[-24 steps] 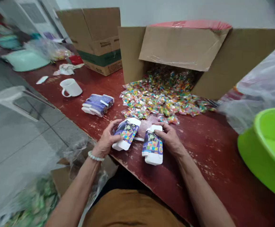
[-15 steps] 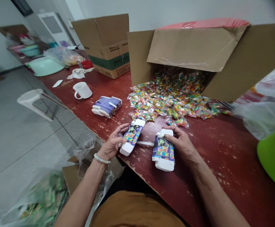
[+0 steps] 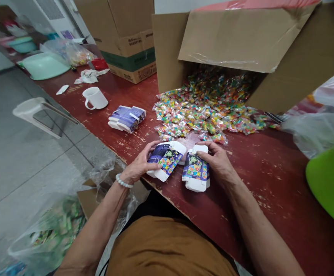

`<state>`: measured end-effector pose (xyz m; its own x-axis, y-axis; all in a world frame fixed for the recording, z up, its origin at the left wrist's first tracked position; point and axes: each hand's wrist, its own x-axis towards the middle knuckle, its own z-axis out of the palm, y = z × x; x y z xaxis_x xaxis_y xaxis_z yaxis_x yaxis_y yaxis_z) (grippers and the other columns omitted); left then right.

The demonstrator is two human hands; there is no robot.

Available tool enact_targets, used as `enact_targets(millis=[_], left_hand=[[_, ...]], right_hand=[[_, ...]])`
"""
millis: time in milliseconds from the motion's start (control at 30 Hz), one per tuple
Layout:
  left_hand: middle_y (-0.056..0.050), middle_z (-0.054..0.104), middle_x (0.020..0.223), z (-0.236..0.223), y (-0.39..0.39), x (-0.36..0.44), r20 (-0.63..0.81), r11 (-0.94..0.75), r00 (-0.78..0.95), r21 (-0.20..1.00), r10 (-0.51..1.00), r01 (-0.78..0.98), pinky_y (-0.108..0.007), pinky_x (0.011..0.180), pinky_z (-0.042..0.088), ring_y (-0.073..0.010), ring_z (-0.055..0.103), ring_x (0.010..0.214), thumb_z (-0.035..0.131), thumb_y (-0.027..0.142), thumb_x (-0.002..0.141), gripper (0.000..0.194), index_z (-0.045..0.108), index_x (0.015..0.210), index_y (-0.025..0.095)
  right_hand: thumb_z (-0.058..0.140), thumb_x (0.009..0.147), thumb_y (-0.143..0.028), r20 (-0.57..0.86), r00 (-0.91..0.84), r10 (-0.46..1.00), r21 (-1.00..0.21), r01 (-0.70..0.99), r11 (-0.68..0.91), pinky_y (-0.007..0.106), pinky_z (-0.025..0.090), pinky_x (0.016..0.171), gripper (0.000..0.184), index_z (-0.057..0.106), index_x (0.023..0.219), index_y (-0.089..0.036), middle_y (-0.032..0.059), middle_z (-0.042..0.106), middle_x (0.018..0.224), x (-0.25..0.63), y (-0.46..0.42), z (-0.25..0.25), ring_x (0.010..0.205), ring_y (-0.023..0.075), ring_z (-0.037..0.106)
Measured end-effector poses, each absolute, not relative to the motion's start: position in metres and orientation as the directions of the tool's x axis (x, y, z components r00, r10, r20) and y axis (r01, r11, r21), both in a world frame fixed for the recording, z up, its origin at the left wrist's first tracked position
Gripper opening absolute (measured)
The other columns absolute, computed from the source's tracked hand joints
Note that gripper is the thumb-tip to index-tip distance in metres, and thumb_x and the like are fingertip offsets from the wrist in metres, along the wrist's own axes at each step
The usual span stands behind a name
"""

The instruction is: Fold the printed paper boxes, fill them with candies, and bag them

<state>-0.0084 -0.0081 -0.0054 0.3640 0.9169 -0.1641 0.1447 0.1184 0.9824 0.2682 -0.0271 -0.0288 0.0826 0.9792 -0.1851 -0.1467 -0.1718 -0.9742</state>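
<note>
Head view — left hand (image 3: 139, 165) grasps a purple printed cardboard carton (image 3: 168, 160), just splayed wider, its front showing — right hand (image 3: 221, 163) grips purple-and-white folded cartons (image 3: 195, 172), both nearer the wearer than the multicoloured plastic-wrapped candy heap (image 3: 201, 117).

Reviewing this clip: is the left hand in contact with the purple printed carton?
Touching. The head view shows the thumb of the left hand lying across the carton's printed front.
</note>
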Motion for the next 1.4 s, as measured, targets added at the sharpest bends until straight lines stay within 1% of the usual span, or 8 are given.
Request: enact_targets(millis=[267,500,700,900,1000,1200,1300,1400], left_hand=[[-0.009,0.061,0.132,0.002,-0.012,-0.002,-0.3,0.275,0.265,0.953,0.916,0.127,-0.036,0.094,0.048,-0.027,0.058,0.115,0.08,0.016,0.058,0.085,0.049,0.137,0.022],[-0.006,0.068,0.114,0.0,-0.007,-0.014,-0.433,0.483,0.259,0.857,0.863,-0.178,-0.026,0.069,0.054,-0.0167,0.067,0.082,0.075,0.009,0.055,0.088,0.049,0.138,0.024],[-0.006,0.066,0.115,0.009,0.008,-0.038,-0.363,0.372,0.085,0.898,0.928,-0.235,-0.027,0.076,0.055,-0.0182,0.067,0.09,0.077,0.009,0.053,0.078,0.057,0.127,0.023],[-0.008,0.065,0.11,0.002,0.04,-0.062,-0.063,0.109,-0.226,0.974,0.972,0.197,-0.03,0.074,0.054,-0.0231,0.064,0.096,0.079,0.019,0.049,0.079,0.06,0.126,0.017],[-0.008,0.066,0.11,-0.001,0.057,-0.069,0.059,0.042,-0.21,0.894,0.976,0.445,-0.035,0.083,0.053,-0.0255,0.064,0.099,0.076,0.021,0.052,0.071,0.064,0.122,0.016],[-0.008,0.061,0.118,-0.004,0.085,-0.08,0.179,-0.017,-0.206,0.792,0.962,0.611,-0.043,0.107,0.039,-0.0318,0.056,0.118,0.078,0.023,0.051,0.062,0.068,0.113,0.02],[-0.011,0.06,0.123,-0.003,0.1,-0.085,0.222,-0.032,-0.182,0.714,0.958,0.7,-0.044,0.107,0.037,-0.0341,0.053,0.122,0.078,0.027,0.056,0.062,0.065,0.117,0.02],[-0.015,0.06,0.123,0.0,0.11,-0.088,0.231,-0.017,-0.128,0.538,0.964,0.842,-0.05,0.105,0.037,-0.0382,0.053,0.12,0.077,0.032,0.063,0.064,0.061,0.123,0.019]], right_hand=[[0.078,0.065,-0.036,-0.183,0.11,0.977,-0.98,-0.096,-0.172,0.028,0.05,0.06,0.045,0.065,0.106,-0.022,-0.0004,0.068,0.079,0.261,-0.028,-0.023,0.066,0.0163,0.062],[0.077,0.067,-0.037,-0.222,0.13,0.966,-0.975,-0.037,-0.219,0.029,0.052,0.059,0.046,0.064,0.108,-0.021,0.0002,0.068,0.079,0.274,-0.031,-0.026,0.066,0.0172,0.063],[0.078,0.066,-0.041,-0.224,0.165,0.96,-0.972,0.037,-0.234,0.03,0.053,0.059,0.047,0.065,0.106,-0.019,0.0036,0.069,0.085,0.294,-0.037,-0.029,0.066,0.0182,0.063],[0.08,0.065,-0.044,-0.212,0.181,0.96,-0.977,-0.007,-0.214,0.033,0.054,0.058,0.047,0.066,0.103,-0.02,0.0043,0.069,0.082,0.296,-0.039,-0.029,0.066,0.0211,0.064],[0.08,0.065,-0.042,-0.229,0.176,0.957,-0.973,-0.026,-0.228,0.033,0.054,0.056,0.047,0.066,0.104,-0.021,0.0029,0.068,0.08,0.295,-0.04,-0.031,0.063,0.0204,0.063],[0.079,0.065,-0.039,-0.215,0.214,0.953,-0.976,-0.017,-0.216,0.032,0.053,0.057,0.044,0.067,0.104,-0.021,0.0029,0.07,0.081,0.289,-0.039,-0.031,0.064,0.0201,0.064],[0.077,0.066,-0.038,-0.208,0.221,0.953,-0.978,-0.033,-0.206,0.032,0.052,0.059,0.043,0.067,0.104,-0.021,0.0024,0.069,0.08,0.28,-0.038,-0.027,0.065,0.0194,0.063],[0.077,0.065,-0.037,-0.215,0.244,0.946,-0.977,-0.051,-0.209,0.03,0.05,0.059,0.043,0.067,0.103,-0.02,0.0016,0.069,0.077,0.269,-0.037,-0.02,0.063,0.0182,0.061]])
